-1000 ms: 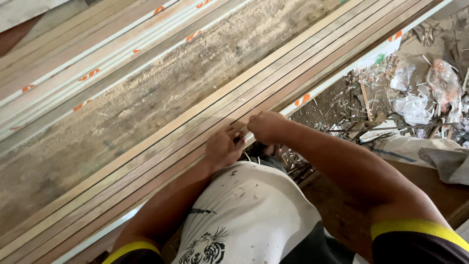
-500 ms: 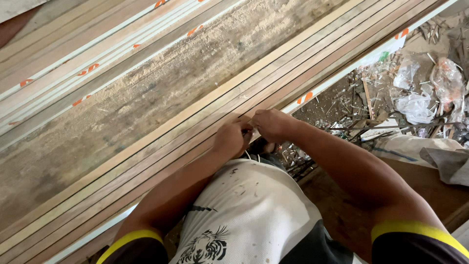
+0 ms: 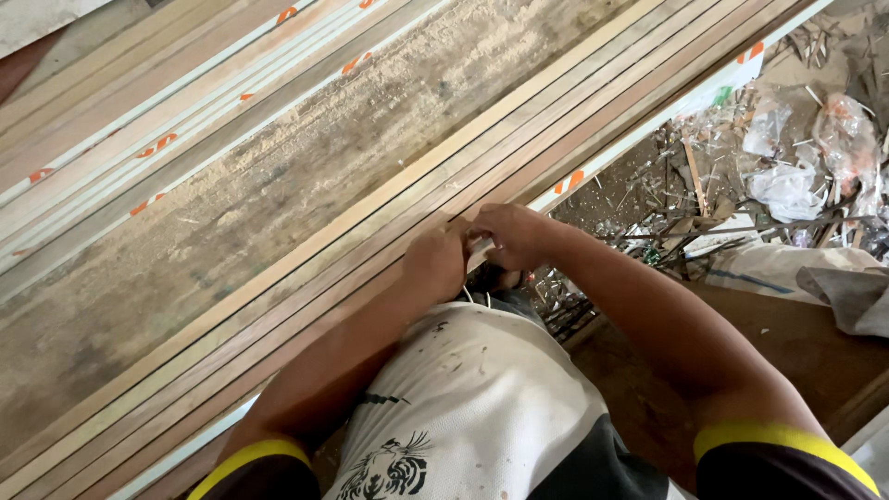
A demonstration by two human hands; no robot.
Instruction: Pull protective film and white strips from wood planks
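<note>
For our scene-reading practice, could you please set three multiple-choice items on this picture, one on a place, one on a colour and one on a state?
1. Where do both hands rest?
A. on the near edge of the strips
B. on the sawdust board
C. on the plastic litter

2. What colour are the sleeve cuffs?
A. red
B. yellow
C. white

3. How do the hands stand?
A. far apart
B. raised in the air
C. close together, fingers curled

Answers:
1 A, the left hand and right hand lie on the strips.
2 B, a yellow cuff rings each arm.
3 C, the fingers bend down side by side.
</note>
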